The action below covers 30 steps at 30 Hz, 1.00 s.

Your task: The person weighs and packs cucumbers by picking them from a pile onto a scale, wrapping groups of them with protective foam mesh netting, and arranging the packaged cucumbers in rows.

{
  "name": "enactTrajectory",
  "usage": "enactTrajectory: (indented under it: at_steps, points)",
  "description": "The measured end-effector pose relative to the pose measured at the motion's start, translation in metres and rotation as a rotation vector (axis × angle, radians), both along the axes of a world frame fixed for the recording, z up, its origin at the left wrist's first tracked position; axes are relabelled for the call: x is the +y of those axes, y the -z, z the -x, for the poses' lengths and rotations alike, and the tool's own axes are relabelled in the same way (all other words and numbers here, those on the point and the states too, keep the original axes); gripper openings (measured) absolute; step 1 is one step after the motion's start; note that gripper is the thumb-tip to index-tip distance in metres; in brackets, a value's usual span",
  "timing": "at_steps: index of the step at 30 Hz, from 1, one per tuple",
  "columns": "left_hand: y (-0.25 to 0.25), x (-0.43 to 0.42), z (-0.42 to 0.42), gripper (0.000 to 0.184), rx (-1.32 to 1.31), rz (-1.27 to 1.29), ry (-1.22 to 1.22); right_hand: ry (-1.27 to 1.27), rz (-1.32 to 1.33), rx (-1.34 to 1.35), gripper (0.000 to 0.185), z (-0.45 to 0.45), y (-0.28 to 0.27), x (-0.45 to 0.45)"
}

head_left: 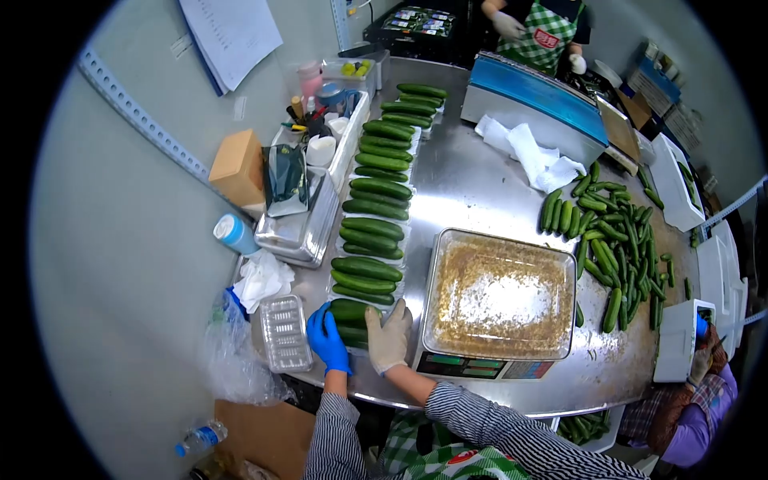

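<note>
My blue-gloved left hand and pale-gloved right hand cup the ends of the nearest cucumbers, lower centre; whether they grip or merely steady, I cannot tell. Laid-out batches already run to the upper centre; a loose heap at right looks left to sort. All sits on a stainless-steel table around my weighing scale. Grey wall fills the left; a co-worker stands upper right.
</note>
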<state>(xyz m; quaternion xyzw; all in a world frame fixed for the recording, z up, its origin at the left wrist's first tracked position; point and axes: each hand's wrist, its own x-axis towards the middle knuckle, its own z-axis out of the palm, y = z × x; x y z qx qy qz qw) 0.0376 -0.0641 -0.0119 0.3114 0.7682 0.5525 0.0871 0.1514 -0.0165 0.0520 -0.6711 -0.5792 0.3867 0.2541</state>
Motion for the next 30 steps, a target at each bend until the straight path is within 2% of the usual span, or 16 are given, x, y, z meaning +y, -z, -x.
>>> enactTrajectory:
  at_steps: [2, 6, 8, 16, 22, 25, 30]
  points:
    - [0.000, 0.001, 0.002, 0.024, -0.040, -0.007, 0.007, 0.054, 0.066, 0.046, 0.078, 0.004, -0.001, 0.007]
    - [-0.005, -0.010, 0.003, 0.028, -0.186, 0.007, 0.079, 0.053, 0.060, 0.114, 0.067, 0.001, 0.018, -0.001]
    - [-0.009, -0.013, 0.001, 0.030, -0.231, 0.004, 0.097, 0.018, 0.023, 0.118, 0.067, -0.002, 0.030, -0.006]
    - [-0.006, 0.003, -0.006, 0.027, -0.073, 0.006, -0.019, 0.051, 0.038, 0.113, 0.063, 0.005, 0.018, 0.002]
    - [-0.009, 0.023, 0.002, 0.026, -0.078, -0.012, -0.019, 0.070, -0.049, 0.018, 0.062, 0.017, 0.034, 0.015]
    - [-0.006, 0.038, 0.007, 0.026, -0.098, -0.055, 0.001, 0.113, -0.085, 0.078, 0.063, 0.022, 0.036, 0.030]
    - [0.009, 0.061, 0.014, 0.027, -0.065, -0.078, 0.006, 0.145, -0.083, 0.027, 0.062, 0.026, 0.024, 0.057]
